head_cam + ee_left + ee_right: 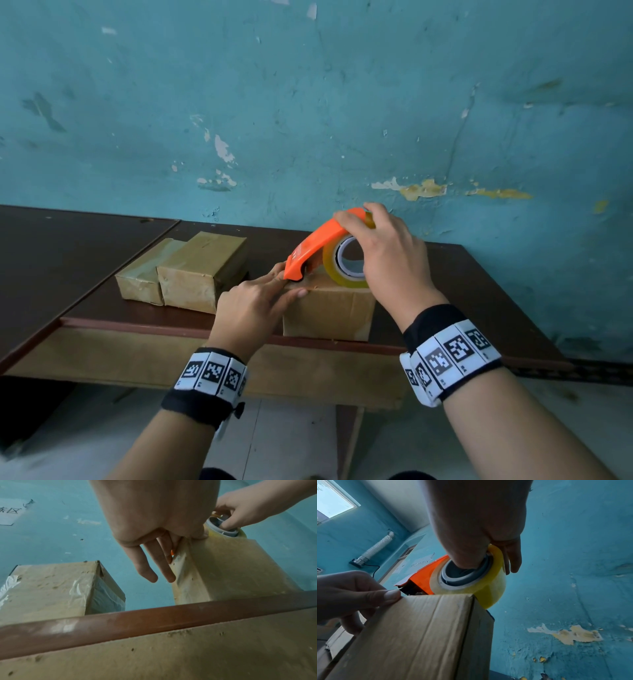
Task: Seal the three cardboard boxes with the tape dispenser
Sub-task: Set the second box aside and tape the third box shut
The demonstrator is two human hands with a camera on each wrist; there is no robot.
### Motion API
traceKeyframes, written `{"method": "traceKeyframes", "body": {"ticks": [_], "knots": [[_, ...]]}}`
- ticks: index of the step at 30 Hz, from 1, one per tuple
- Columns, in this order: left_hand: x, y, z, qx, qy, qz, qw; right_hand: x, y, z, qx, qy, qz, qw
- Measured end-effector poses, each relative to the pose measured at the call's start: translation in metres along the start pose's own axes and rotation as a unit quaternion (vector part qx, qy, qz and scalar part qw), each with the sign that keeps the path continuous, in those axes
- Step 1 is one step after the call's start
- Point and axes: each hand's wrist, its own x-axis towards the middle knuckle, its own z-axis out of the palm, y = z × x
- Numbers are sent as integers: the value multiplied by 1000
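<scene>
Teal wall (308,102), dark table (85,260), 2 taped boxes (191,274) left; right hand (387,257) grips tape dispenser (318,243) atop near box (329,315), left hand (250,305) pinches its edge

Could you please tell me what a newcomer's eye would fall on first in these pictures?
The bright orange tape dispenser stands out first: the right hand has its grip on it atop the cardboard box at the table's near edge, while the left hand holds that box's top edge. Next come the peeling teal wall behind and the two taped boxes side by side to the left.
</scene>
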Motion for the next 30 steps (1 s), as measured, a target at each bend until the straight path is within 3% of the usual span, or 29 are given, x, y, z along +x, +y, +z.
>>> {"method": "traceKeyframes", "body": {"ticks": [17,25,30], "knots": [[5,10,-9,4,-68,-10,998,-6,16,8,27,4,15,1000],[-6,37,20,-108,-5,-58,992,-4,14,4,30,-8,45,999],[-4,42,18,-10,11,-50,999,2,6,1,5,-16,55,998]]}}
